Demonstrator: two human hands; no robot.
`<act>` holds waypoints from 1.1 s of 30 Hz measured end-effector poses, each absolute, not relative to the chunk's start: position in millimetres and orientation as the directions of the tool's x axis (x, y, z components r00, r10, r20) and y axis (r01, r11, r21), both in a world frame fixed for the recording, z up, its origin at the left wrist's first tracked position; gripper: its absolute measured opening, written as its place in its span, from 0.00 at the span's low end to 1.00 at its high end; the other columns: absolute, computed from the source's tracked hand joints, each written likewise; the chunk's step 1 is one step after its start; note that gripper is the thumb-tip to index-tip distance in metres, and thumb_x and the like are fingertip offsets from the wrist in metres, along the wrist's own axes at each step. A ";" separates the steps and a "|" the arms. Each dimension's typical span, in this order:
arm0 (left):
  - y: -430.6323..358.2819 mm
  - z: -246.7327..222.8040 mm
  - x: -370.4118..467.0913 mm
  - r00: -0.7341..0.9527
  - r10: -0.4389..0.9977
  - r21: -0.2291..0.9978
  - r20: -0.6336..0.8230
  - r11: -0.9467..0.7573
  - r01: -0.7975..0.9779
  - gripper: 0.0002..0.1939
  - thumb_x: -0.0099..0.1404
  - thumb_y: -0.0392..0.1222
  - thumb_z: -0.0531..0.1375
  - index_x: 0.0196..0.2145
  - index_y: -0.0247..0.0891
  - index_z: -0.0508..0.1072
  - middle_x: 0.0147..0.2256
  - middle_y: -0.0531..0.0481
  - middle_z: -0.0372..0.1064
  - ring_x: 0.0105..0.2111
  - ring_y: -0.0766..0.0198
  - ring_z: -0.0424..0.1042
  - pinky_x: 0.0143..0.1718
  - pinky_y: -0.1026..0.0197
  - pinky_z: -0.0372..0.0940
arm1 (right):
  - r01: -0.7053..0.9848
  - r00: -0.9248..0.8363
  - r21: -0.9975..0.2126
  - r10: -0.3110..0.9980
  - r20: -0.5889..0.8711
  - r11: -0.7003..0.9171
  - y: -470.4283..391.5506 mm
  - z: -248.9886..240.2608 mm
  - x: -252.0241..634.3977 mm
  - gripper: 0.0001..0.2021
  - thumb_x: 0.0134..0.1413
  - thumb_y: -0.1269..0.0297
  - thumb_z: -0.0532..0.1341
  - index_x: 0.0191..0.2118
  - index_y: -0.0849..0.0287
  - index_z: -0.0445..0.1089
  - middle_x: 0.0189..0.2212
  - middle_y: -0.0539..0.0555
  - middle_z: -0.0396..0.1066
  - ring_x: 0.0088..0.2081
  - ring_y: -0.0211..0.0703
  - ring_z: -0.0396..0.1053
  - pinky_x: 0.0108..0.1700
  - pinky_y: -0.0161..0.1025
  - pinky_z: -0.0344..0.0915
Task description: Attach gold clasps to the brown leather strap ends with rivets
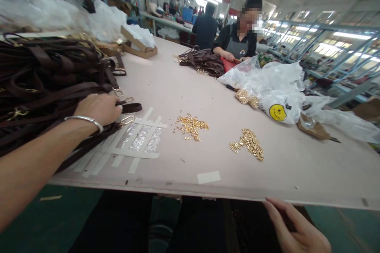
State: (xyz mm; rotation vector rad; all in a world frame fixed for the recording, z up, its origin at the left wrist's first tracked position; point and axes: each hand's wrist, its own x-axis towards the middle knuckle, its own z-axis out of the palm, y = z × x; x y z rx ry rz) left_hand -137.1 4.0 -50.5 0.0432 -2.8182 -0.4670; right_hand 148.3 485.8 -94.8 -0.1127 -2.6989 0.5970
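Observation:
My left hand (97,109), with a silver bangle on the wrist, is closed on a dark brown leather strap (132,107) at the edge of a big strap pile (56,67). Gold rings and clasps hang from the strap ends, and one gold oval ring (127,120) lies just below my fingers. My right hand (297,227) is low at the right, by the table's front edge, with its fingers stretched out and nothing visible in them. Between the hands, two heaps of small gold metal pieces, a left heap (192,126) and a right heap (251,144), lie on the table.
Tape strips (136,153) hold clear plastic to the pale table (178,170). Across it, a person (237,41) in an apron works beside another strap pile (203,61). Plastic bags (273,87) lie at the right. An open cardboard box (139,47) stands at the back left.

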 end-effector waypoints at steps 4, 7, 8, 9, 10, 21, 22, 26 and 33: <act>21.0 -37.2 -115.5 -0.921 -0.042 0.338 0.388 0.936 0.100 0.15 0.63 0.41 0.51 0.41 0.38 0.75 0.40 0.56 0.77 0.50 0.56 0.72 0.44 0.62 0.66 | -0.240 -0.909 -0.483 -0.020 0.417 0.842 409.0 -88.0 73.3 0.07 0.63 0.63 0.58 0.42 0.53 0.73 0.38 0.52 0.76 0.40 0.44 0.73 0.45 0.38 0.70; 31.8 -25.7 -99.7 -0.921 -0.012 0.392 0.389 0.907 0.154 0.14 0.66 0.42 0.50 0.40 0.39 0.75 0.28 0.59 0.74 0.30 0.67 0.73 0.26 0.70 0.61 | -0.321 -0.912 -0.402 -0.166 0.376 0.857 374.1 -92.1 24.9 0.08 0.63 0.67 0.57 0.43 0.56 0.73 0.41 0.55 0.76 0.44 0.47 0.70 0.49 0.44 0.68; 36.1 -22.2 -93.2 -0.937 -0.010 0.453 0.350 0.877 0.159 0.15 0.67 0.43 0.50 0.40 0.38 0.75 0.25 0.60 0.72 0.24 0.70 0.69 0.22 0.71 0.58 | -0.347 -0.906 -0.353 -0.212 0.366 0.869 366.4 -93.9 13.3 0.09 0.63 0.68 0.57 0.44 0.57 0.73 0.43 0.56 0.75 0.46 0.49 0.69 0.51 0.47 0.67; 40.8 -19.3 -85.7 -0.958 -0.022 0.545 0.285 0.826 0.143 0.15 0.68 0.45 0.51 0.40 0.38 0.76 0.23 0.60 0.70 0.19 0.72 0.65 0.18 0.71 0.54 | -0.366 -0.900 -0.304 -0.252 0.355 0.879 360.3 -95.8 4.1 0.09 0.63 0.68 0.57 0.45 0.56 0.73 0.46 0.57 0.74 0.48 0.50 0.68 0.53 0.49 0.66; 46.0 -17.3 -77.3 -0.980 -0.035 0.659 0.194 0.745 0.104 0.15 0.67 0.46 0.53 0.41 0.37 0.76 0.22 0.60 0.69 0.17 0.72 0.62 0.16 0.71 0.52 | -0.377 -0.898 -0.263 -0.280 0.340 0.888 355.3 -97.7 -3.0 0.10 0.63 0.68 0.58 0.47 0.56 0.73 0.49 0.57 0.73 0.50 0.51 0.67 0.54 0.51 0.65; 89.2 -59.4 14.4 -0.874 0.300 0.883 -0.381 -0.160 -0.440 0.09 0.65 0.41 0.57 0.39 0.36 0.73 0.20 0.54 0.65 0.20 0.70 0.59 0.22 0.69 0.52 | -0.334 -0.887 -0.502 -0.086 0.453 0.798 353.0 -117.6 -13.0 0.10 0.61 0.65 0.59 0.44 0.60 0.75 0.41 0.57 0.77 0.43 0.48 0.73 0.49 0.47 0.69; 91.7 -62.9 19.2 -0.870 0.312 0.879 -0.382 -0.168 -0.446 0.10 0.66 0.43 0.56 0.40 0.36 0.73 0.20 0.54 0.65 0.20 0.70 0.58 0.22 0.69 0.51 | -0.282 -0.910 -0.622 0.001 0.414 0.731 351.5 -115.0 -8.2 0.09 0.60 0.63 0.61 0.42 0.59 0.75 0.38 0.56 0.78 0.40 0.47 0.74 0.46 0.45 0.71; 103.0 -70.9 35.3 -0.844 0.344 0.848 -0.411 -0.196 -0.492 0.16 0.69 0.50 0.54 0.41 0.35 0.75 0.22 0.52 0.67 0.21 0.69 0.60 0.24 0.67 0.53 | -0.073 -0.988 -0.965 0.114 0.104 0.251 332.4 -101.5 17.5 0.09 0.55 0.57 0.65 0.38 0.56 0.75 0.29 0.50 0.77 0.31 0.41 0.74 0.37 0.38 0.72; 116.8 -69.5 44.7 -0.840 0.441 0.790 -0.316 -0.368 -0.491 0.11 0.69 0.44 0.56 0.38 0.34 0.74 0.31 0.48 0.70 0.34 0.62 0.69 0.42 0.59 0.64 | 0.067 -0.998 -0.990 -0.012 -0.066 -0.125 297.9 -93.5 52.0 0.07 0.53 0.60 0.68 0.36 0.57 0.75 0.26 0.49 0.76 0.30 0.37 0.73 0.35 0.34 0.71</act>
